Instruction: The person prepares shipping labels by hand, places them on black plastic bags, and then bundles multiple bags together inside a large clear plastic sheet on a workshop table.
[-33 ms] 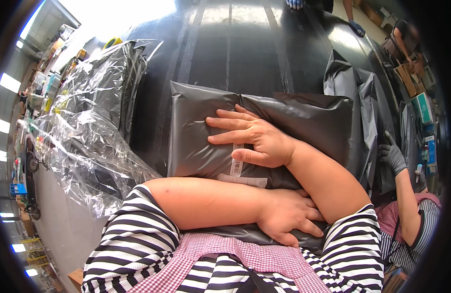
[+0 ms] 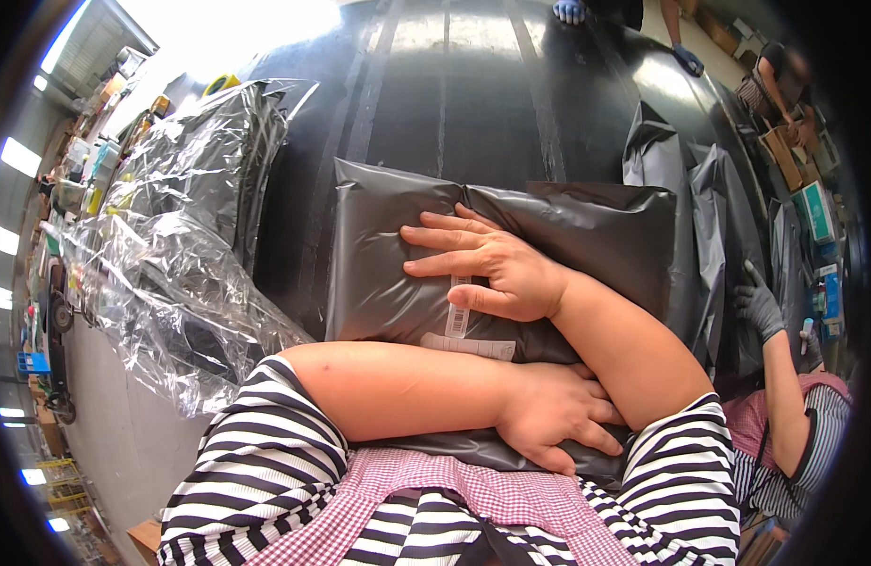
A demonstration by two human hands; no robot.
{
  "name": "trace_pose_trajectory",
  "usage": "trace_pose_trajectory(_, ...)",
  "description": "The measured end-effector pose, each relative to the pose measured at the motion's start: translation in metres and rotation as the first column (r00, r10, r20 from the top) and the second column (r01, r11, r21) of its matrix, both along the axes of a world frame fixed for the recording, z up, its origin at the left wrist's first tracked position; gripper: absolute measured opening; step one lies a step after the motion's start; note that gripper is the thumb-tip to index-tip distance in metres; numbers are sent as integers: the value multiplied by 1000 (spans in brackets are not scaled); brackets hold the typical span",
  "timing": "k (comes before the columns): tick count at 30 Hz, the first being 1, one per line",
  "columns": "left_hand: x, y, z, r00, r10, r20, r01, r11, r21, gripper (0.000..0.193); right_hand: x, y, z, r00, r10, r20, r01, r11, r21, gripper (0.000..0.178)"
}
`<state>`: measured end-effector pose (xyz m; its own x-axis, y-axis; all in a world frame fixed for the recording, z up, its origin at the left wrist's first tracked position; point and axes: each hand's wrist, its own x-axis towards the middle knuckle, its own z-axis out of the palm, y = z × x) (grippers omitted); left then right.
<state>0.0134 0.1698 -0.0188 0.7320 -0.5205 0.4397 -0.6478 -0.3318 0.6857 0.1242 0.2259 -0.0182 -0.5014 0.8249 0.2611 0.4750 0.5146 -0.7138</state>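
Right now the grey mailer bag [image 2: 548, 236] lies flat on the black table [image 2: 454, 85], just in front of me, with a white label strip [image 2: 459, 319] and a second white strip near its near edge. My arms cross over it. My right hand [image 2: 492, 269] lies flat and spread on the bag's middle, thumb beside the label, gripping nothing. My left hand [image 2: 558, 415] reaches across under that forearm and presses open-palmed on the bag's near right part, fingers splayed; I cannot tell whether it pinches the film. The hands are apart, one farther, one nearer.

I judge the main risk is slip: the film looks slick and so does the table, so uneven pressure could skate the bag sideways or crease it. With the arms crossed, either hand pulling out could drag the label askew or lift its edge.

To the left, crumpled clear plastic [image 2: 162, 245] sits close and could get swept along. To the right, loose grey film [image 2: 699, 189] and a co-worker's gloved hand [image 2: 761, 302] are near, so a sudden shove could collide there.
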Motion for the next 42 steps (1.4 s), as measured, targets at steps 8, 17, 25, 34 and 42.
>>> trace_pose_trajectory(8, -15, -20, 5, 958, 8, 287, -134, 895, 425, 71, -13, -3, 27, 952, -14, 307, 11, 1000, 12, 55)
trace_pose_trajectory(17, -16, -32, 22, 985, 100, 139, -153, 875, 458, 76, 7, 40, 80, 769, -64, 637, -60, 983, 172, 66)
trace_pose_trajectory(25, -2, -20, -7, 970, 113, 216, -171, 947, 271, 69, 26, 54, 16, 933, -26, 358, 75, 989, -124, 74)
trace_pose_trajectory(34, 8, -11, -14, 973, 149, 174, -164, 984, 71, 51, 32, 67, 7, 976, 6, 217, 30, 987, -160, 73)
trace_pose_trajectory(42, 14, -18, -22, 971, 147, 187, -144, 989, -31, 47, 38, 62, 11, 978, -48, 204, 80, 985, -152, 76)
